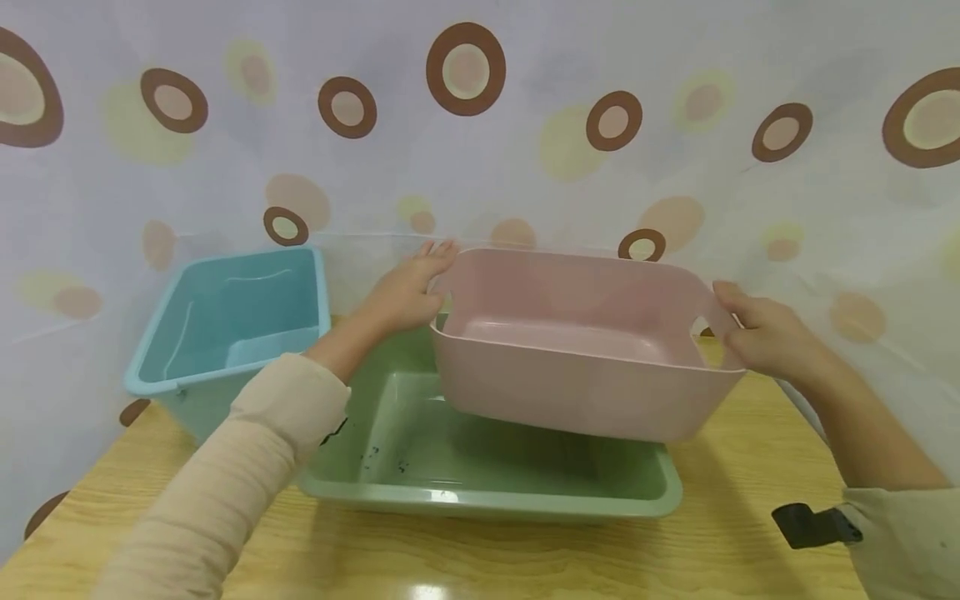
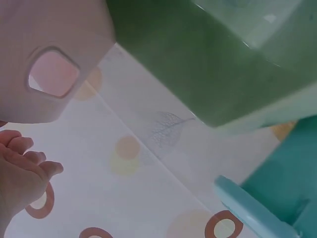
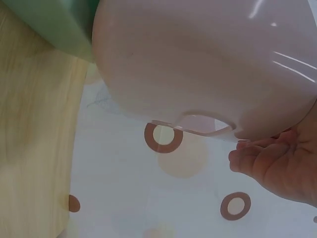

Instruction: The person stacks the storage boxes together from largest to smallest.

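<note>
A pink plastic basin [image 1: 570,392] with a handle hole in each end hangs tilted above a green basin [image 1: 487,504] and overlaps its right part. At its left end, my left hand [image 1: 405,292] holds the rim, other fingers stretched past the back corner. In the left wrist view, that hand [image 2: 22,171] shows only at the left edge, so most of its contact is hidden. My right hand [image 1: 776,337] grips the right end rim near the handle hole. From the right wrist view, its fingers [image 3: 255,157] curl at the pink rim.
A light blue basin [image 1: 255,358] stands left of the green one, close to my left forearm. All this is over a wooden table [image 1: 465,554]. Behind hangs a white sheet [image 1: 525,167] with brown rings and pale dots. A black strap [image 1: 813,527] sticks out from the right sleeve.
</note>
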`<state>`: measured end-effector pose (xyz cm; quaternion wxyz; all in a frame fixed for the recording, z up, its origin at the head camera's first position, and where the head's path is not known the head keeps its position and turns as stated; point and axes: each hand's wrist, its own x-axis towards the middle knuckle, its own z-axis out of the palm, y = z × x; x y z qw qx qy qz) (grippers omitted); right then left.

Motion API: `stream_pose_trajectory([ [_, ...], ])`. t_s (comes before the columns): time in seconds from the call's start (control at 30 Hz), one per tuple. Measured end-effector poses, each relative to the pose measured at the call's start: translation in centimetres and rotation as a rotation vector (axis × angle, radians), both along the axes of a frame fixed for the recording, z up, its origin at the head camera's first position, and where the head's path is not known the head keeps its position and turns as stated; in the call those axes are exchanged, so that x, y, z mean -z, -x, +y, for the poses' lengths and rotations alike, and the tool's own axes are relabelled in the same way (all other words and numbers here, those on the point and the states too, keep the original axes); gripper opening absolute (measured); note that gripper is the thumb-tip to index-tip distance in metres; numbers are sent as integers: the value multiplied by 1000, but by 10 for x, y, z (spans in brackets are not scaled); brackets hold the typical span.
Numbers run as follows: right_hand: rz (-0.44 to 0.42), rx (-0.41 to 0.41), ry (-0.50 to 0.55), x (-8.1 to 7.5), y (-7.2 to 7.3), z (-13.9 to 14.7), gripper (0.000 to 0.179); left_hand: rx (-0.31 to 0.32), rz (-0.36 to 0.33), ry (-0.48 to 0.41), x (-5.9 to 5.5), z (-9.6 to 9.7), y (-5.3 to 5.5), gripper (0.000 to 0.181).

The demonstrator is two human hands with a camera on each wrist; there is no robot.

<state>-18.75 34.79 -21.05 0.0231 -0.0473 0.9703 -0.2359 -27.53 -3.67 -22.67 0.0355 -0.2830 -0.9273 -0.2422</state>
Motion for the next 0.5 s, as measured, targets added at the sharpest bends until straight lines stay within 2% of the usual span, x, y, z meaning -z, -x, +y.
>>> stream_pose_trajectory([
  [0.3,69,-44,21,10,4,-20,55,18,20,23,11,-23,-8,57],
  [0.5,110,-61,26,15,3,-31,53,25,37,5,17,-34,-14,52],
])
